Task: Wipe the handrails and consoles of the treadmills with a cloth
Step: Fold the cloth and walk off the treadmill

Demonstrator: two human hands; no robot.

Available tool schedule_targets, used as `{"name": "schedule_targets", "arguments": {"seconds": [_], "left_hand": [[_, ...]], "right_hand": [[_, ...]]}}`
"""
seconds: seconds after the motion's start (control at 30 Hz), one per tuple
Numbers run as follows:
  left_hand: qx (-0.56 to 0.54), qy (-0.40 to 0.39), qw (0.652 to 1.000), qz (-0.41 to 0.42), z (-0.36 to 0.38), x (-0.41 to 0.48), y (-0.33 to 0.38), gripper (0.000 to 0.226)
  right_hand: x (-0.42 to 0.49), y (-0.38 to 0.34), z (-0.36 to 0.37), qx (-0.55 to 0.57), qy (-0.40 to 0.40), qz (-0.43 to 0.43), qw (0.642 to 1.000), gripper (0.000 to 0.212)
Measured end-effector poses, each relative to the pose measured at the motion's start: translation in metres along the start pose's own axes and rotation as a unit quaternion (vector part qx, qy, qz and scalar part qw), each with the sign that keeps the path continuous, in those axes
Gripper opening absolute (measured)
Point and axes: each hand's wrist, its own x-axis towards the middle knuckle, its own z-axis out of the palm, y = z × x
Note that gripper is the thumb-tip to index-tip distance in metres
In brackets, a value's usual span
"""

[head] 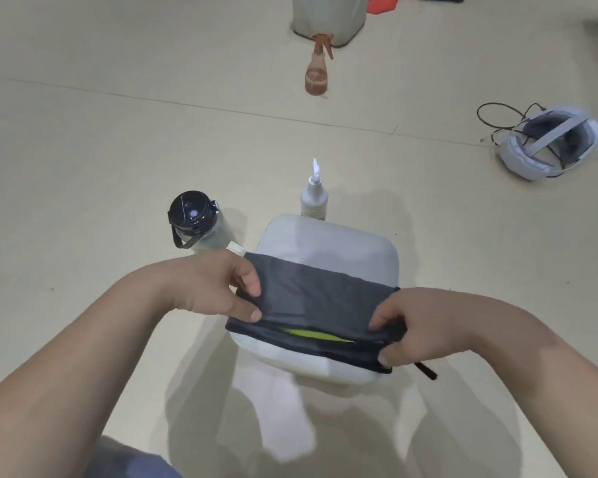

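Pale floor (83,150): everything listed is stood or laid on it; no treadmill, handrail or console is seen. White stool (328,243), near centre: used, it is judged, as a surface for folding. Pale bin (328,19), far centre, cut off by the frame. Dark grey cloth (318,298): laid across the near half of the stool in folded layers, a yellow-green strip (318,334) being exposed between layers at the near edge; it is judged to be folded into a pad before any wiping is begun. Left hand (208,281): the cloth's left end is pinched between thumb and fingers (252,313), the upper layer being lifted clear. Right hand (425,326): the right end is gripped by curled fingers (384,322), the lower layers being pressed to the stool; the cloth is thus kept taut between the two hands. Headset (546,146) with cable, far right, well apart. Water bottle (194,215), black-lidded, just left of the stool. White spray bottle (314,198), just beyond the stool, presumably kept within reach. Brown spray bottle (317,74), farther off, near the bin.
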Motion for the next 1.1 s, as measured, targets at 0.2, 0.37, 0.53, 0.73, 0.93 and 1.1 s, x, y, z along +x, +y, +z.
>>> {"name": "schedule_targets", "arguments": {"seconds": [0.2, 0.37, 0.53, 0.73, 0.93, 1.1], "left_hand": [[-0.038, 0.146, 0.982, -0.112, 0.036, 0.042, -0.023, 0.039], [-0.005, 0.149, 0.984, -0.103, 0.055, 0.041, -0.016, 0.027], [0.114, 0.239, 0.961, -0.077, 0.062, 0.039, 0.004, 0.025], [-0.108, 0.264, 0.957, -0.058, 0.033, 0.020, 0.014, 0.014], [-0.219, 0.320, 0.921, -0.021, 0.005, -0.005, 0.025, 0.018], [-0.190, 0.333, 0.922, 0.049, 0.026, 0.007, 0.068, 0.026]], "right_hand": [[0.034, 0.019, 0.007, 0.052, 0.243, 0.041, 0.968, 0.017], [0.047, 0.031, 0.028, 0.051, 0.220, 0.071, 0.972, 0.034], [0.049, 0.018, 0.023, 0.100, 0.226, 0.014, 0.969, 0.021], [0.053, 0.006, 0.015, 0.341, 0.219, 0.033, 0.914, 0.018], [0.062, 0.009, 0.017, 0.304, 0.293, 0.049, 0.905, 0.053], [0.057, 0.010, 0.010, 0.301, 0.355, 0.046, 0.884, 0.019]]}}
